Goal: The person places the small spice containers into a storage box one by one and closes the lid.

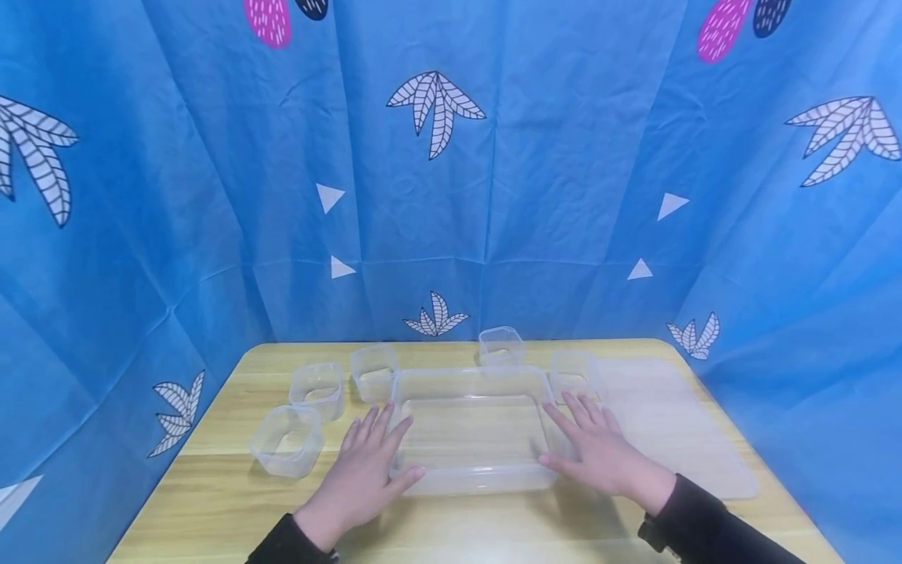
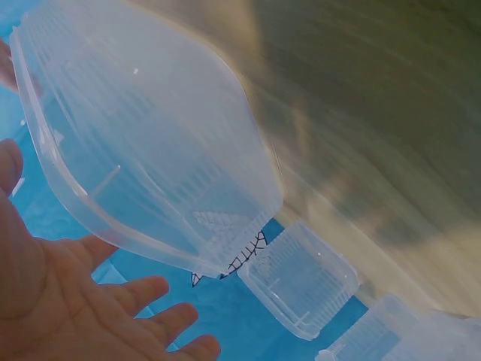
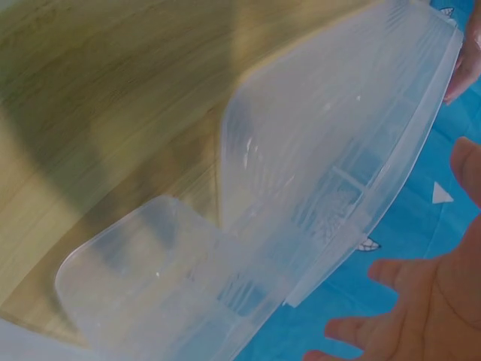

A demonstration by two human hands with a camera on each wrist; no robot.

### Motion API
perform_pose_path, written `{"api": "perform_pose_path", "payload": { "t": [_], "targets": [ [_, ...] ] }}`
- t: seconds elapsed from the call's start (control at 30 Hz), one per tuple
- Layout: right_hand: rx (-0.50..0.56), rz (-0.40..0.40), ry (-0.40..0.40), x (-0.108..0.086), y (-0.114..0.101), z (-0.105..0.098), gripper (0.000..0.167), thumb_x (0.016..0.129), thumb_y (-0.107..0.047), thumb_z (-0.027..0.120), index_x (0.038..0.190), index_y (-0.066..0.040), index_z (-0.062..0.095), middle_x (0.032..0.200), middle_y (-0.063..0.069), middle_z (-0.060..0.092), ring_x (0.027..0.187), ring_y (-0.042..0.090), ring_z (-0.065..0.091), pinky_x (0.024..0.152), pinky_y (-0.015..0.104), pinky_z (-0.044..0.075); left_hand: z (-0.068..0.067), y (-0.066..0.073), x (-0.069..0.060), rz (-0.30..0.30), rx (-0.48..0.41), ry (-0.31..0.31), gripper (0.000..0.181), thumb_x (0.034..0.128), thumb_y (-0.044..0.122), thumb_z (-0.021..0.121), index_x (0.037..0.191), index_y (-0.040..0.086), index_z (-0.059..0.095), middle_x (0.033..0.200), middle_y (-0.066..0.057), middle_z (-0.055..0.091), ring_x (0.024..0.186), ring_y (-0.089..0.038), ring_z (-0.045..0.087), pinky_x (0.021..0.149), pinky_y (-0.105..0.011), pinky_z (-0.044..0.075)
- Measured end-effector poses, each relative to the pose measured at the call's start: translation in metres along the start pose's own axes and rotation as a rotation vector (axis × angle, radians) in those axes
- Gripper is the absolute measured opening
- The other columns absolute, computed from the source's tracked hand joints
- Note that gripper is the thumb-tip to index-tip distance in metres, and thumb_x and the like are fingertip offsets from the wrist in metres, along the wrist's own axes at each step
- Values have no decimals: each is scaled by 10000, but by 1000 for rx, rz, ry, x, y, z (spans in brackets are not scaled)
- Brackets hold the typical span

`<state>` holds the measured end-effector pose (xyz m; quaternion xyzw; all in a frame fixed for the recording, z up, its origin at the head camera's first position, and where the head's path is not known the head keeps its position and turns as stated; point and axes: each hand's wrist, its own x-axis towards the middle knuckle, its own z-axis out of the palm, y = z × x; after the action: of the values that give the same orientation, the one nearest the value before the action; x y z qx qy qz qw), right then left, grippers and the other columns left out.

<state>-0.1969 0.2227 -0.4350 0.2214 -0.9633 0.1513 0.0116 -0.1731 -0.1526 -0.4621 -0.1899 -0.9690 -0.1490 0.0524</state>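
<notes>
A large clear plastic container (image 1: pixel 479 479) stands on the table in front of me. My left hand (image 1: pixel 366 470) is held at its left side, fingers spread and straight. At the opposite side my right hand (image 1: pixel 595 450) also has its fingers spread. In the left wrist view the left hand (image 2: pixel 68 301) has its index fingertip close to the container's rim (image 2: pixel 143 252); I cannot tell whether they touch. The right wrist view has the right hand (image 3: pixel 428 293) beside the large container (image 3: pixel 316 135), with a smaller clear container (image 3: pixel 150 263) next to it. Neither hand holds anything.
Left of the large container stand several small clear containers, among them a near one (image 1: pixel 287 442), a middle one (image 1: pixel 316 392) and a far one (image 1: pixel 374 374). Others (image 1: pixel 502 345) are behind and right. A flat translucent lid (image 1: pixel 676 427) lies at the table's right.
</notes>
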Motion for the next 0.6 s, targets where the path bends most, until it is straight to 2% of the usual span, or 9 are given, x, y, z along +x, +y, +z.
{"api": "perform_pose_path", "payload": {
  "t": [0.2, 0.37, 0.6],
  "targets": [
    [4, -25, -11, 1, -4, 4, 834, 933, -653, 528, 1536, -94, 390, 1586, 284, 235, 1433, 542, 195, 1124, 718, 145, 2, 3, -2, 13, -5, 7, 722, 974, 561, 535, 1507, 84, 436, 1616, -224, 212, 1485, -450, 152, 1184, -626, 95],
    [1, -32, -27, 0, -8, 8, 832, 931, -649, 534, 1545, -109, 378, 1600, 271, 208, 1438, 533, 196, 1129, 700, 180, 4, 4, -2, 17, 1, 7, 706, 976, 544, 544, 1501, 83, 445, 1620, -216, 210, 1486, -443, 157, 1188, -616, 92],
    [59, -22, -55, -1, -15, 8, 809, 933, -604, 576, 1544, -110, 381, 1616, 250, 180, 1464, 502, 151, 1088, 736, 220, 6, 6, -2, 17, -17, -6, 690, 978, 542, 540, 1488, 83, 464, 1616, -227, 213, 1486, -444, 156, 1190, -616, 87]
  ]
}}
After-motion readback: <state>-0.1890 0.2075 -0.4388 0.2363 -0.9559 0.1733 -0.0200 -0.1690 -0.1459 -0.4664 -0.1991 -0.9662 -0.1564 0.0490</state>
